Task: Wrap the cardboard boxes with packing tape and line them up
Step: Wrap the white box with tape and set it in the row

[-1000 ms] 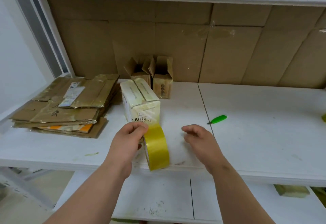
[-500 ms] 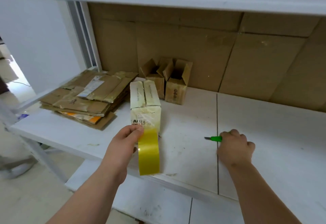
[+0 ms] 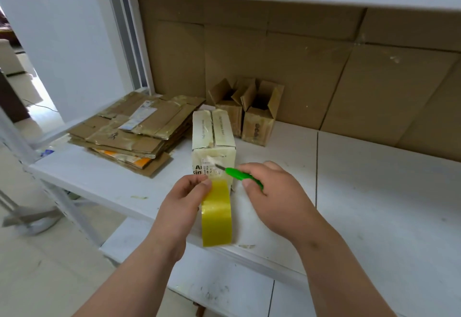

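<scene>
Shelving fills my view: a white shelf (image 3: 374, 192) with a seam down its middle, another white board below it near me, and brown cardboard sheets (image 3: 299, 67) lining the far wall. At far left I see a doorway onto a pale floor.

On the left of the shelf lies a stack of flattened boxes (image 3: 132, 134), many glossy with old tape. At the far side, against the cardboard wall, two small brown boxes (image 3: 247, 119) stand touching each other with their top flaps open; I judge these not yet taped. Just in front of them stands the pale box (image 3: 213, 142), its top flaps closed with tape across them and a strip of tape running from its near face toward me.

That strip leads to the yellow tape roll (image 3: 216, 214), held on edge at the near rim of the shelf. My left hand (image 3: 182, 207) grips the roll, thumb on its outer face and fingers curled behind it. My right hand (image 3: 272, 197) is closed around the green cutter (image 3: 243, 178), whose blade tip sits at the tape on the box's near face.

I judge the first box nearly wrapped, with the strip about to be cut; the open pair and the lining-up remain.
</scene>
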A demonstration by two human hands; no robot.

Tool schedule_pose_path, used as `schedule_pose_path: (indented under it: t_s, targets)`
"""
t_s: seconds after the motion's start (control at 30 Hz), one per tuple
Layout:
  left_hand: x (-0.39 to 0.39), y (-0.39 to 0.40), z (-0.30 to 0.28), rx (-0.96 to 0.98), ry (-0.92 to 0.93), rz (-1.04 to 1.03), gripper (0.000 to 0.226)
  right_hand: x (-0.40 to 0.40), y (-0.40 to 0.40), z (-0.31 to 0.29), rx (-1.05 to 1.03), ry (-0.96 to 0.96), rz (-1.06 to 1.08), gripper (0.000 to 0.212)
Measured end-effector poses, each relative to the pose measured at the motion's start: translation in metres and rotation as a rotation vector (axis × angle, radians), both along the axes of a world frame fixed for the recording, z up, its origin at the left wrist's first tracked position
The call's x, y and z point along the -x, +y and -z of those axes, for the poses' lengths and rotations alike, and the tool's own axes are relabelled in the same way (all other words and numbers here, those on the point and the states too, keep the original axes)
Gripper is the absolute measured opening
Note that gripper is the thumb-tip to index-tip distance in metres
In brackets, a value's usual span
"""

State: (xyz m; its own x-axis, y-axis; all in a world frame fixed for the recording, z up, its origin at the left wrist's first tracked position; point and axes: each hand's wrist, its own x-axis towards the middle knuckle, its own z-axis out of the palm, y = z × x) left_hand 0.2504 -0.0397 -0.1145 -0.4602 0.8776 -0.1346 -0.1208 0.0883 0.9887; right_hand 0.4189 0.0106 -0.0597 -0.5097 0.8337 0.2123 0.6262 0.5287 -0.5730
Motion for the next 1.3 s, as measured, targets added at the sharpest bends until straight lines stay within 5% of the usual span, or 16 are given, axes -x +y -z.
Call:
schedule_pose_path:
  t_s: [0.33, 0.93, 1.3]
  targets:
    - [0.006, 0.000, 0.001, 0.001, -0.011, 0.031, 0.008, 0.035, -0.005, -0.020, -0.092, -0.301, 0.073, 0.034]
    - [0.011, 0.001, -0.004, 0.017, 0.023, 0.077, 0.008, 0.046, 0.010, -0.013, -0.111, -0.378, 0.108, 0.035]
    - [0.013, 0.005, -0.011, 0.063, -0.102, 0.097, 0.011, -0.016, 0.041, 0.030, 0.119, -0.324, 0.358, 0.033]
